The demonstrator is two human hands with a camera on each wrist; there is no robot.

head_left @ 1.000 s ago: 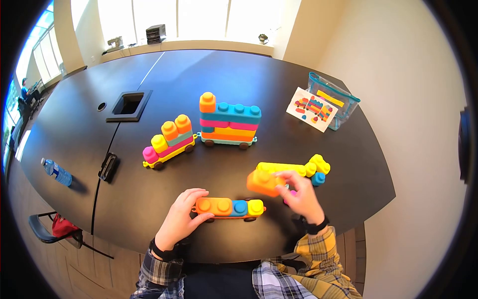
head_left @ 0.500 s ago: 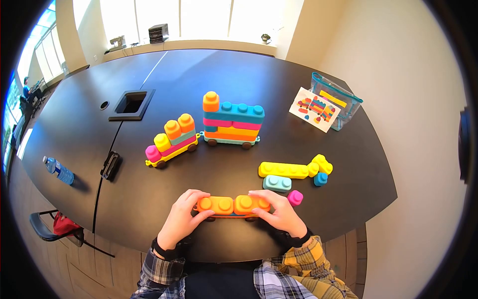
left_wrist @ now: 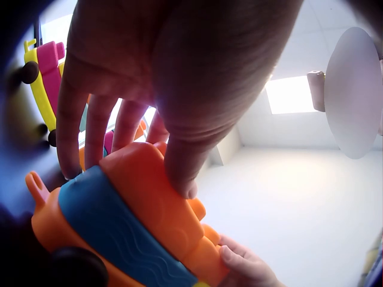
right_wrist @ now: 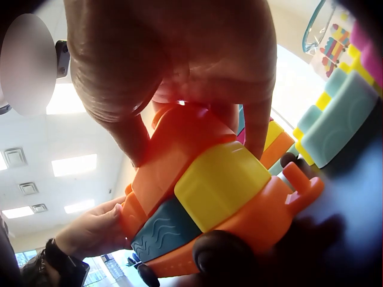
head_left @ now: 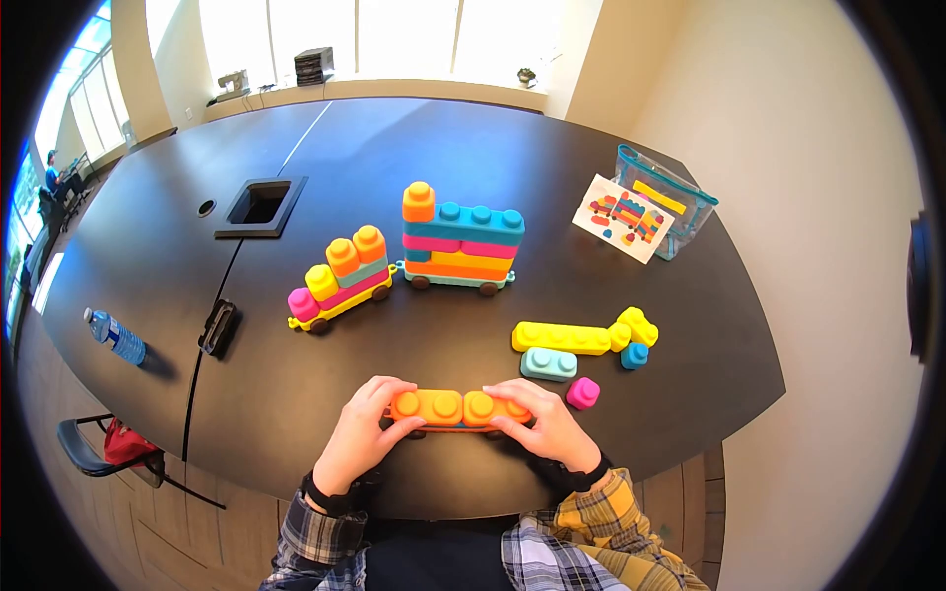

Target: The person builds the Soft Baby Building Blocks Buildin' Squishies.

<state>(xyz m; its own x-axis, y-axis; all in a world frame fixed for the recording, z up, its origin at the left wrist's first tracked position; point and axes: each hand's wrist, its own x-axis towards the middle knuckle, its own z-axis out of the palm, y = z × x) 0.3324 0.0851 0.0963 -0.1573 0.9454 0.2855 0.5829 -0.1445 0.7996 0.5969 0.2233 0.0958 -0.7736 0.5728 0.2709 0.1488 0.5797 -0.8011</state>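
Note:
Near the table's front edge, an orange wheeled base (right_wrist: 263,209) carries blue blocks (left_wrist: 119,221) and a yellow block (right_wrist: 221,185), topped by two orange blocks side by side. My left hand (head_left: 363,433) grips the left orange block (head_left: 428,405), thumb in front and fingers behind. My right hand (head_left: 554,426) grips the right orange block (head_left: 481,407) the same way; in the right wrist view this block sits above the yellow one. Between the two hands the orange blocks meet end to end.
Behind stand two block wagons, one low (head_left: 341,286) and one tall (head_left: 459,246). Right of centre lie a long yellow block (head_left: 562,338), a pale teal block (head_left: 549,363) and a pink block (head_left: 583,393). A picture card (head_left: 623,218), clear bag, bottle (head_left: 116,337) and black case (head_left: 218,328) are further out.
My right hand has brought the orange block from beside the yellow pieces down to the left, onto the base's right half. My left hand has kept its hold.

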